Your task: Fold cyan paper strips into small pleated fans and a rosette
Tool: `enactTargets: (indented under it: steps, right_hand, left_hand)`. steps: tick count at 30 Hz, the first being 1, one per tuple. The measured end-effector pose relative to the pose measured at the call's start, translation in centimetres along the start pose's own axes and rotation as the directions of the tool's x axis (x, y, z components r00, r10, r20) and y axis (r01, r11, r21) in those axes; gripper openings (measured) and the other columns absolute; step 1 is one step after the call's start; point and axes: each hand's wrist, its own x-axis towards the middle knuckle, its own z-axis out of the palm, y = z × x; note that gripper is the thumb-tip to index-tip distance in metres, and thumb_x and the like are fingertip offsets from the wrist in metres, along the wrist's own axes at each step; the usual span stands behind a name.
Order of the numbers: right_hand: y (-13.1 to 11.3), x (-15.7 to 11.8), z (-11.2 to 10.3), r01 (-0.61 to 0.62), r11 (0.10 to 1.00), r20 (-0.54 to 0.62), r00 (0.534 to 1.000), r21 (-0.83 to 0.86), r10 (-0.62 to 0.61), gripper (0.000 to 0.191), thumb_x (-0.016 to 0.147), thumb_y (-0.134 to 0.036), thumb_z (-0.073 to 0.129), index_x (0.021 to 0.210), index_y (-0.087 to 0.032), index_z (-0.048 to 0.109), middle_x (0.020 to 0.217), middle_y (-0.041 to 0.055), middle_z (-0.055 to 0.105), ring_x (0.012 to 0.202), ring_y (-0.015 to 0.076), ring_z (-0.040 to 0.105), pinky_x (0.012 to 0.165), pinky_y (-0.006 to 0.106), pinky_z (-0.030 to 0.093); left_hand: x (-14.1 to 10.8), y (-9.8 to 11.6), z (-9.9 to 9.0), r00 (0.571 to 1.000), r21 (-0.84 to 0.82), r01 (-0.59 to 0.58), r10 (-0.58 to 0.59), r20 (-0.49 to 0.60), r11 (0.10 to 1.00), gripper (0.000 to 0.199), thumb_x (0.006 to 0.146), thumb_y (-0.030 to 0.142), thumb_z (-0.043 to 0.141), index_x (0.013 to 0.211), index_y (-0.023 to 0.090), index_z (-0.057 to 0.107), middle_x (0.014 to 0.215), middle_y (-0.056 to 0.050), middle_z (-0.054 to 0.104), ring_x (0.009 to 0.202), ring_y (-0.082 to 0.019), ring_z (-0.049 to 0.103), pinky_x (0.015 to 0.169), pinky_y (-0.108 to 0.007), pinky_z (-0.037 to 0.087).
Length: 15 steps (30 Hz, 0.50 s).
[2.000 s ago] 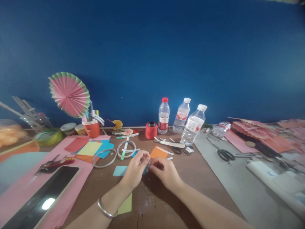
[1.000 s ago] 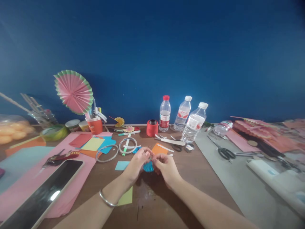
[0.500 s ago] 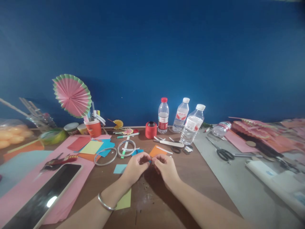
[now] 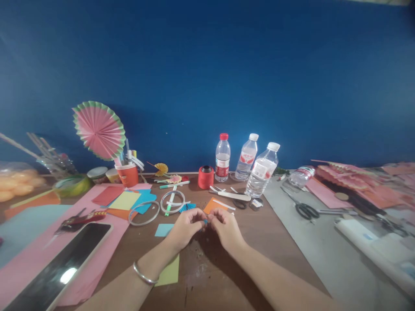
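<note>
In the middle of the brown table my left hand (image 4: 187,226) and my right hand (image 4: 226,225) meet, thumbs and fingertips pinched together. Between them shows a tiny blue piece (image 4: 205,221), probably paper; the fingers hide most of it. Just beyond the fingertips lies an orange paper square (image 4: 212,204) with a white strip on it. A small pleated blue paper fan (image 4: 187,207) is close behind my left hand. Left of that hand lies a light blue paper square (image 4: 164,230), and a yellow sheet (image 4: 170,273) sits partly under my left forearm.
Behind my hands stand a red roll (image 4: 205,177) and three water bottles (image 4: 222,160). Black scissors (image 4: 306,211) lie on the grey board (image 4: 285,224) at right. At left are a phone (image 4: 69,263), coloured papers (image 4: 125,201) and a red cup (image 4: 127,175) with a large pink pleated fan (image 4: 100,131).
The view has shifted very slightly. Both hands stay pinched together in the same place, and a bit more of the blue piece shows between the fingertips.
</note>
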Motion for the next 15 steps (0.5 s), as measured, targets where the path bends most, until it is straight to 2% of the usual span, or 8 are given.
enactTargets:
  steps: [3,8,11,15]
  right_hand:
    - [0.06,0.22,-0.09,0.003,1.0,-0.012,1.0,0.022,-0.003,0.015,0.071,-0.03,0.053,0.064,-0.017,0.05,0.046,-0.0069,0.042,0.041,0.0076,0.036,0.042,0.019,0.027]
    - [0.09,0.49,-0.19,-0.012,0.997,-0.05,0.999,0.081,0.016,0.012,0.07,-0.027,0.052,0.064,-0.017,0.049,0.045,-0.0075,0.041,0.04,0.0071,0.035,0.04,0.019,0.026]
    - [-0.02,0.53,-0.24,-0.002,0.998,-0.055,0.998,0.057,0.005,0.012,0.071,-0.026,0.051,0.064,-0.016,0.05,0.046,-0.0071,0.041,0.041,0.0071,0.036,0.041,0.019,0.027]
    - [-0.28,0.61,-0.43,0.019,1.0,-0.032,0.999,-0.015,-0.02,0.014,0.071,-0.028,0.051,0.064,-0.016,0.052,0.048,-0.0059,0.044,0.044,0.0081,0.038,0.044,0.02,0.029]
  left_hand:
    - [-0.02,-0.13,0.05,1.0,-0.021,-0.02,0.02,-0.002,1.0,0.006,0.068,0.015,0.052,0.073,0.015,0.054,0.063,0.002,0.056,0.059,-0.011,0.054,0.061,-0.025,0.041]
    - [-0.24,-0.26,0.14,0.999,-0.114,-0.033,0.037,0.032,0.993,0.023,0.066,0.011,0.055,0.087,0.017,0.05,0.077,0.0,0.057,0.062,-0.011,0.057,0.065,-0.027,0.045]
    - [-0.42,-0.21,0.08,0.994,-0.095,-0.084,0.091,0.068,0.992,0.02,0.067,0.01,0.055,0.086,0.017,0.052,0.078,0.0,0.058,0.068,-0.012,0.059,0.069,-0.028,0.045]
    - [-0.47,-0.03,-0.23,0.99,-0.007,-0.099,0.099,0.097,0.995,0.022,0.069,0.01,0.054,0.09,0.016,0.057,0.073,0.0,0.059,0.067,-0.014,0.059,0.065,-0.027,0.043]
